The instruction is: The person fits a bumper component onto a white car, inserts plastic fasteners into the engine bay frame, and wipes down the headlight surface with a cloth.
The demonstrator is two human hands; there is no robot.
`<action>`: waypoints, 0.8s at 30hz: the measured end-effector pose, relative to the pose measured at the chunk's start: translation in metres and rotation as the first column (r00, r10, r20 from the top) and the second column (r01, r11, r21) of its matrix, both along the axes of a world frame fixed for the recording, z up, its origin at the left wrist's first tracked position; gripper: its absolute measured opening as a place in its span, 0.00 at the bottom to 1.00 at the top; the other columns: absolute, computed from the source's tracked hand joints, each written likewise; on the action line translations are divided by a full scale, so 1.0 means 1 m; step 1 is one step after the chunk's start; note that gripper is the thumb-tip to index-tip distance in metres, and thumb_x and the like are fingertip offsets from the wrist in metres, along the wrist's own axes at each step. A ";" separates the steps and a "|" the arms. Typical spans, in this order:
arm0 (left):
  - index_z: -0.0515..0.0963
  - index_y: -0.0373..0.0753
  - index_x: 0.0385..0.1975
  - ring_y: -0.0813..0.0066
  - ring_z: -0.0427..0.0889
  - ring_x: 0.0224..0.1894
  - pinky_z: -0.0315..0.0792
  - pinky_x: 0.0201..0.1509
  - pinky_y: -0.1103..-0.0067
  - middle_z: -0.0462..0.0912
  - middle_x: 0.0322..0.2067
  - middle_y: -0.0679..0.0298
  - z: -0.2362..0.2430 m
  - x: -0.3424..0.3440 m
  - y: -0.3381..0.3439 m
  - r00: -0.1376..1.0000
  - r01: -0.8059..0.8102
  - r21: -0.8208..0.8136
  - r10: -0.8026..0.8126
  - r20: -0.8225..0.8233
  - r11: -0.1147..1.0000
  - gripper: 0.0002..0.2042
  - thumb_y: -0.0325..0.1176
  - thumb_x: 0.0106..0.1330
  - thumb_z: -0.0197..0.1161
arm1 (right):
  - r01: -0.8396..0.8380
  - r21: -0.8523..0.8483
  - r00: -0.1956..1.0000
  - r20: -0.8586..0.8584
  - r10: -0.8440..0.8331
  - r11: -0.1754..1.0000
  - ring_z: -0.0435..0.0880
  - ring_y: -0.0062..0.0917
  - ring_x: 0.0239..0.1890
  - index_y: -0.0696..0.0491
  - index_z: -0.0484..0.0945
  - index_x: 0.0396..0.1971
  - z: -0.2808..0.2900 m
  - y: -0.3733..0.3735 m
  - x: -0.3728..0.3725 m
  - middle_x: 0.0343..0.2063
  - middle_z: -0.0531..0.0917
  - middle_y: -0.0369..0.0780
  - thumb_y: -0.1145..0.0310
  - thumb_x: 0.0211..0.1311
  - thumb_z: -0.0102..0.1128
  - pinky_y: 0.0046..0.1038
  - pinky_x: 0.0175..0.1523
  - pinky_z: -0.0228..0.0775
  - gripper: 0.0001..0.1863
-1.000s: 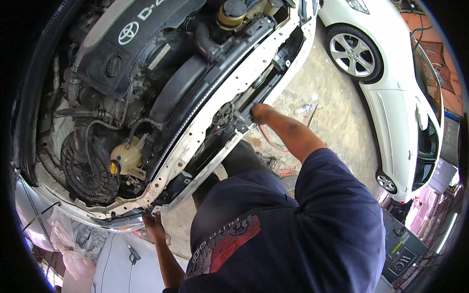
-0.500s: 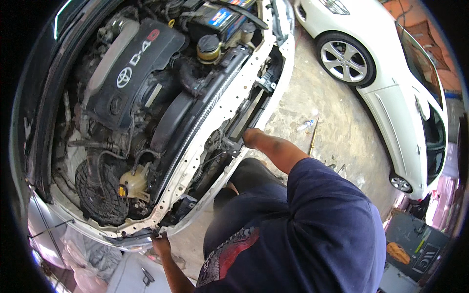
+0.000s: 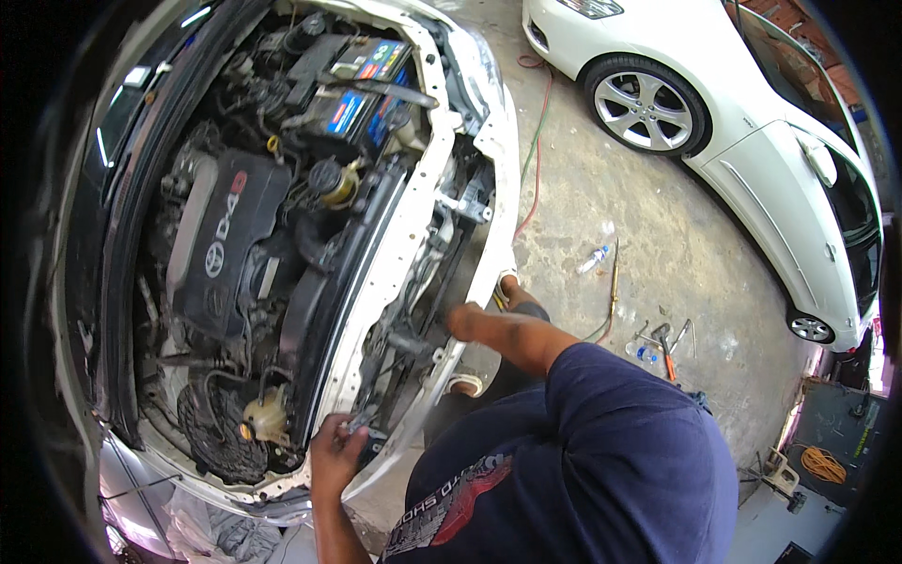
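The open engine bay of a white car spreads before me, with a perforated white crossbar [image 3: 383,273] along its front. Between the crossbar and the white bumper [image 3: 399,440] runs a gap full of dark brackets and parts. At the gap's lower end is my left hand [image 3: 334,456], fingers closed around a small greyish piece whose kind is unclear. My right hand [image 3: 461,321] reaches into the gap farther along the bumper, beside a dark bracket [image 3: 409,340]; its fingers are blurred and hidden.
Behind the crossbar are a dark engine cover [image 3: 230,240], a battery [image 3: 362,94] and a yellowish reservoir [image 3: 266,420]. On the concrete floor lie a plastic bottle [image 3: 594,258], a red hose [image 3: 537,179] and hand tools [image 3: 665,346]. Another white car [image 3: 752,202] stands to the right.
My left hand has moved from the front corner's outer edge into the gap behind the bumper. My right hand stays along the bumper, now reaching into the gap. The view has shifted.
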State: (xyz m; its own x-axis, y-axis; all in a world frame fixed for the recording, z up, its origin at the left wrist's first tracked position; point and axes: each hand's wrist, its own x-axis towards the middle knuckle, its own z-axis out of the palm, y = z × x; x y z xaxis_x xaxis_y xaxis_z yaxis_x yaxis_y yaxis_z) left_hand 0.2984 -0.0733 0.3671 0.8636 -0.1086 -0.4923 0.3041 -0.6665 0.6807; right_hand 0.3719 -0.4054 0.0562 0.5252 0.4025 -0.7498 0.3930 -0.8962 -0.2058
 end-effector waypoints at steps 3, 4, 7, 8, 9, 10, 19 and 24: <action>0.78 0.37 0.52 0.72 0.79 0.39 0.75 0.45 0.76 0.82 0.36 0.60 -0.018 0.067 -0.103 0.992 -0.034 -0.205 0.008 -0.127 0.978 0.23 0.41 0.63 0.76 | -0.033 0.124 0.997 -0.062 0.041 0.992 0.90 0.36 0.47 0.45 0.91 0.41 0.024 0.015 0.009 0.42 0.90 0.37 0.69 0.58 0.64 0.43 0.43 0.84 0.12; 0.77 0.36 0.54 0.71 0.80 0.39 0.75 0.45 0.75 0.82 0.37 0.60 -0.036 0.096 -0.149 0.995 0.034 -0.183 -0.051 -0.088 0.982 0.24 0.42 0.64 0.75 | -0.049 0.163 0.996 -0.060 0.060 0.985 0.90 0.36 0.46 0.44 0.91 0.41 0.017 0.006 0.008 0.42 0.91 0.38 0.70 0.57 0.66 0.43 0.42 0.84 0.13; 0.75 0.32 0.59 0.64 0.81 0.44 0.75 0.51 0.70 0.83 0.42 0.55 -0.087 0.187 -0.285 0.988 0.157 -0.188 -0.155 0.025 0.970 0.33 0.52 0.63 0.73 | 0.009 0.288 0.978 -0.200 0.051 0.958 0.90 0.38 0.46 0.44 0.91 0.42 -0.013 -0.020 0.005 0.43 0.90 0.39 0.68 0.52 0.71 0.44 0.43 0.84 0.15; 0.73 0.31 0.61 0.62 0.81 0.47 0.74 0.53 0.70 0.82 0.43 0.53 -0.100 0.216 -0.307 0.992 0.116 -0.104 -0.121 -0.044 0.988 0.37 0.55 0.62 0.73 | -0.048 0.322 0.964 -0.231 0.128 0.946 0.89 0.38 0.47 0.45 0.90 0.43 0.002 -0.008 0.012 0.44 0.90 0.39 0.67 0.51 0.72 0.44 0.44 0.84 0.16; 0.72 0.30 0.63 0.60 0.80 0.49 0.73 0.56 0.69 0.82 0.45 0.51 -0.118 0.246 -0.340 0.989 0.099 -0.054 -0.104 -0.102 0.994 0.40 0.58 0.61 0.72 | -0.086 0.323 0.949 -0.260 0.176 0.943 0.89 0.38 0.48 0.46 0.90 0.44 0.007 -0.014 0.020 0.46 0.89 0.39 0.66 0.50 0.73 0.45 0.44 0.84 0.18; 0.69 0.30 0.66 0.59 0.80 0.52 0.72 0.58 0.68 0.81 0.48 0.48 -0.133 0.273 -0.366 0.995 0.038 -0.073 -0.044 -0.093 0.997 0.44 0.61 0.60 0.71 | -0.068 0.286 0.947 -0.284 0.152 0.956 0.89 0.38 0.49 0.46 0.90 0.44 0.007 -0.012 0.023 0.47 0.89 0.39 0.66 0.50 0.73 0.45 0.45 0.84 0.18; 0.83 0.30 0.50 0.76 0.77 0.35 0.70 0.42 0.78 0.85 0.38 0.63 -0.195 0.359 -0.438 0.927 -0.333 -0.355 0.234 -0.295 0.874 0.25 0.49 0.68 0.71 | 0.005 0.332 0.904 -0.405 0.138 0.943 0.89 0.37 0.49 0.49 0.90 0.43 0.025 -0.033 0.025 0.46 0.90 0.40 0.66 0.46 0.77 0.46 0.46 0.84 0.19; 0.85 0.31 0.43 0.85 0.67 0.22 0.60 0.26 0.84 0.82 0.27 0.69 -0.191 0.360 -0.447 0.913 -0.407 -0.332 0.362 -0.189 0.851 0.18 0.44 0.71 0.69 | 0.157 0.383 0.952 -0.305 -0.036 0.910 0.89 0.36 0.49 0.48 0.90 0.44 0.004 -0.027 0.025 0.45 0.90 0.42 0.67 0.49 0.76 0.46 0.46 0.84 0.18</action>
